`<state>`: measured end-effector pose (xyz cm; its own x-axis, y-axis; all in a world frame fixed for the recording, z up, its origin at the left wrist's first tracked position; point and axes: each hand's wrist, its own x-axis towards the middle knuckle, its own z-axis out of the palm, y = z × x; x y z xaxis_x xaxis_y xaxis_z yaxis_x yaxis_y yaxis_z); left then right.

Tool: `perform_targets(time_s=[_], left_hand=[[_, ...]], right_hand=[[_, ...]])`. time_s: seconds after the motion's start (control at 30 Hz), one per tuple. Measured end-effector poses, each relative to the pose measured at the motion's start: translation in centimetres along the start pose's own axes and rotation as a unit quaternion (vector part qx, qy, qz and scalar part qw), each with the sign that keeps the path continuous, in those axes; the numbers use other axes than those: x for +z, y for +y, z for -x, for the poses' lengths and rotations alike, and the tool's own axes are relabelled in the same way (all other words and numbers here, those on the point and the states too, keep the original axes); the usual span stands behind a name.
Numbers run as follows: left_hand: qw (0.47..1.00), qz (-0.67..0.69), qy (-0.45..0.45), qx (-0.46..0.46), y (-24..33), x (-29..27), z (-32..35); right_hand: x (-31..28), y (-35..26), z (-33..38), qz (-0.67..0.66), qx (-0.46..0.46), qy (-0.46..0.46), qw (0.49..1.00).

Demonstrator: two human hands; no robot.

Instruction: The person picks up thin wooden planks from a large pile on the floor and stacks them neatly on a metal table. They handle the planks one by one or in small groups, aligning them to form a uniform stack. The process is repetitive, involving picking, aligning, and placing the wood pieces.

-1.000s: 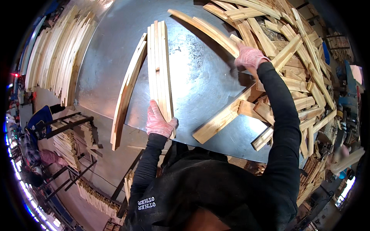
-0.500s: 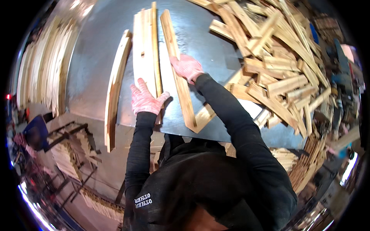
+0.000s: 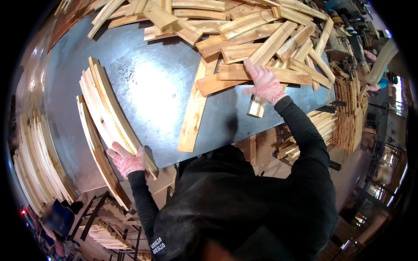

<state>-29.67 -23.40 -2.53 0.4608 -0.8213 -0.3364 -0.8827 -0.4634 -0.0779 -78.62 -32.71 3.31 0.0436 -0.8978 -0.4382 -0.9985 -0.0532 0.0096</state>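
Observation:
My left hand (image 3: 126,160), in a pink-and-white glove, lies with spread fingers across the near end of a bundle of long pale wooden strips (image 3: 102,102). Its thumb rests by the bundle's right edge. My right hand (image 3: 264,83), gloved alike, reaches over the near side of a heap of short boards. Its fingers are apart, over a reddish-brown board (image 3: 235,72); whether they touch it is hard to tell. Under that board sticks out another short board (image 3: 213,84). A single longer strip (image 3: 96,145) lies left of the bundle, its near end beyond the table edge.
The metal table (image 3: 165,56) carries the heap of loose boards (image 3: 248,28) along its far and right sides. One board (image 3: 193,119) slants toward the near edge. More strips (image 3: 41,161) are stacked at the far left. Stacked wood (image 3: 346,115) stands beyond the table's right end.
The view has swung right. My right hand has let go of the long board and moved to the heap. Another strip now stands along the bundle's right edge. My left hand stays on the bundle.

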Motion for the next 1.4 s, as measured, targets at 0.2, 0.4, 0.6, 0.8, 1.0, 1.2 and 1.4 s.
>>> perform_targets(time_s=[0.2,0.4,0.6,0.8,1.0,1.2,1.4], left_hand=[[0.992,-0.123,0.007,-0.033,2.9,-1.6,0.1],[0.939,0.017,0.068,0.337,13.5,3.7,7.6],[0.962,0.006,-0.064,0.264,16.5,5.7,9.2],[0.788,0.412,-0.318,0.329,4.4,3.6,12.5],[0.549,0.676,-0.468,0.152,1.3,-5.8,20.6],[0.853,0.496,-0.052,0.156,6.4,0.4,13.9],[0.992,0.116,-0.03,0.044,17.7,-1.0,9.1]], right_hand=[[4.8,1.5,-1.9,0.098,-0.15,0.147,0.973],[8.0,2.0,-4.9,0.169,-0.181,0.265,0.932],[0.7,3.8,-2.5,0.149,-0.235,0.221,0.935],[-16.3,1.2,1.5,-0.337,-0.364,0.25,0.832],[-18.8,-4.4,-4.1,-0.62,-0.395,0.111,0.669],[3.2,-10.4,-15.6,-0.679,-0.158,-0.005,0.717],[3.5,-14.2,-10.7,-0.577,-0.11,0.027,0.809]])
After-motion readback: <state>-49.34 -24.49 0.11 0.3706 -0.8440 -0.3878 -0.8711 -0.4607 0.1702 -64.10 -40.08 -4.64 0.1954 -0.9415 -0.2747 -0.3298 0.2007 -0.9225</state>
